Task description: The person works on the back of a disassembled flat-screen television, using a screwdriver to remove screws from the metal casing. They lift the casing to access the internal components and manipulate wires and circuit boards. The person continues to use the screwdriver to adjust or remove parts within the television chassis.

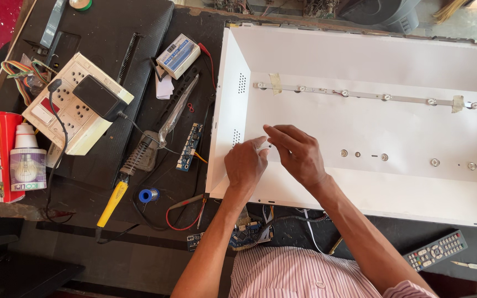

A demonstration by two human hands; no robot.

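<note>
White metal: the tray (360, 118), a broad shallow pan with sloped walls and vent holes, lies straight ahead of both hands, long axis running left to right.
Left hand (245, 165): curled over the tray's near-left corner, thumb and forefinger pinched on a small white strip (263, 144); the other fingers are folded in.
Right hand (296, 152): just beside the left, touching it at the fingertips, fingers bent and closed on the same strip from the right.
Strip: small, pale, possibly tape; its long axis cannot be told, as the fingers hide most of it.
Nearer hand: both meet on the strip; neither is clearly closer.
LED bar (368, 95): thin grey rail with round lenses, beyond the hands on the tray floor, parallel to the tray's long axis, taped down at both ends.
Studs (383, 157): small round metal studs in a row to the right of the right hand.
Soldering iron (118, 190): yellow handle, coiled wire stand, left of the left hand on the dark mat.
Remote (435, 251): black, many buttons, near the right forearm, well apart from the hands.
</note>
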